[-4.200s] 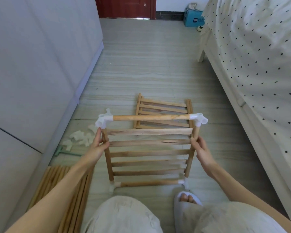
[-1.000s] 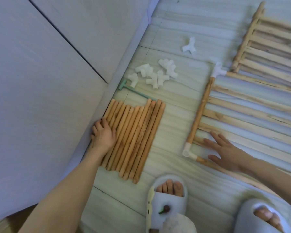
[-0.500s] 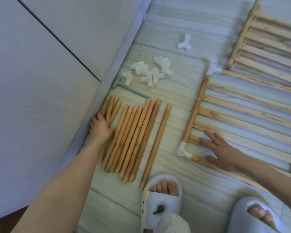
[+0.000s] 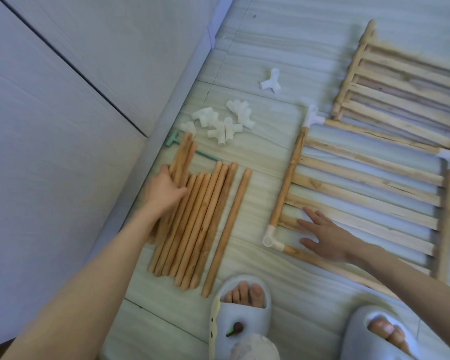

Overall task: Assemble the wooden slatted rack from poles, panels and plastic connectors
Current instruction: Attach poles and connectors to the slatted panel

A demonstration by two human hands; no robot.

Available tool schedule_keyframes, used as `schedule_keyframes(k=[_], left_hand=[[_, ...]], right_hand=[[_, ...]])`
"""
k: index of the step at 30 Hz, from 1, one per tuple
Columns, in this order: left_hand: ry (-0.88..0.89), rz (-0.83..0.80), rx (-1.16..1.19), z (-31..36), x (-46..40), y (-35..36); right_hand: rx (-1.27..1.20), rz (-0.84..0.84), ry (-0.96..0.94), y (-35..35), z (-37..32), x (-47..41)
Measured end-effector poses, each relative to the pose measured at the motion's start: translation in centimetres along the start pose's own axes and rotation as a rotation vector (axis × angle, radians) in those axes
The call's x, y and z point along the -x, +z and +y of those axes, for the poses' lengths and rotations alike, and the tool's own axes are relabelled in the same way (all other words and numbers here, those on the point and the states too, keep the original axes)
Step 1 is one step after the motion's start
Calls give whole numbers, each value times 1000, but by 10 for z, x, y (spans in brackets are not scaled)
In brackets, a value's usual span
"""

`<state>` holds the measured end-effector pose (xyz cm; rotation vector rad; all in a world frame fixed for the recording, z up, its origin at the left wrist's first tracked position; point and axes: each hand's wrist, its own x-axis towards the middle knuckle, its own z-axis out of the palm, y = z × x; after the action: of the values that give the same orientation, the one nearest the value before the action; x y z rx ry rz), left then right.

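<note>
Poles (image 4: 192, 219) under left hand (image 4: 164, 189), beside connectors (image 4: 218, 123).

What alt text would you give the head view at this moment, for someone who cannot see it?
A person's left hand grips wooden poles lying in a row on the floor, while the right hand rests flat on a framed slatted panel. Loose white connectors and a second panel lie beyond.

The floor (image 4: 257, 37) has pale tiles with grey wavy streaks; a light wall panel (image 4: 76, 74) stands along it.
</note>
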<state>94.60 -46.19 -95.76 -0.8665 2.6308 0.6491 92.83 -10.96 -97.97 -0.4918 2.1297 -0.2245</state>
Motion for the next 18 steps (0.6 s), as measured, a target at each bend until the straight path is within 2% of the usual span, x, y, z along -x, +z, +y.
schedule_keyframes(k=[4,7,8,13,18], left_hand=[[199,-302,363,67,16,2],[290,-495,494,113,43,18],[311,-533,503,123,52,25],[404,-614,543,156,92,58],[447,-649,633,161,110,60]], right_hand=[[-338,294,-20,-27,-20,11],[-884,425,-110,-45,-39,25],[-984,459,-142,-49,-45,28],[-951,681,-137,-59,-37,42],[-994,607,-188,-56,-29,59]])
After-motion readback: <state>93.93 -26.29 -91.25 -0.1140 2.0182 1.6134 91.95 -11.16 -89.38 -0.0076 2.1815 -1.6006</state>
